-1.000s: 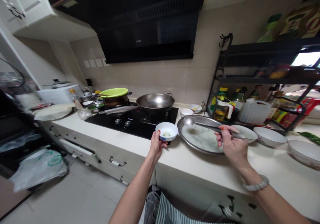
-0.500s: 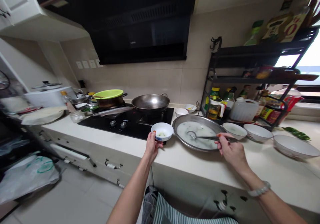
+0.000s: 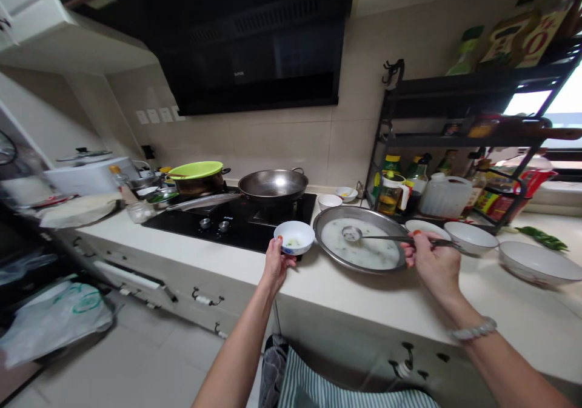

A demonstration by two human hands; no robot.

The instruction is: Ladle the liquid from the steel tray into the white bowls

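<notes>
The left hand (image 3: 276, 261) pinches a small round white bowl with blue markings (image 3: 294, 238), thumb at the rim and the other fingers beneath; a little pale food with green flecks lies inside. The right hand (image 3: 434, 261) is closed around the dark handle of a long metal ladle (image 3: 385, 237), whose round scoop points toward the left hand. Between the hands, on the white bench (image 3: 345, 299), sits a wide round silver metal basin (image 3: 359, 267) of cloudy white liquid with dark flecks. The scoop is over this liquid; whether it touches the surface is hard to tell. Just beyond the right hand is a round white bowl (image 3: 427, 228), partly behind the handle, with two more white bowls (image 3: 470, 237) to that hand's right. Beyond the left hand, a silver metal wok (image 3: 273, 187) rests on a black glass cooktop (image 3: 218, 237).
</notes>
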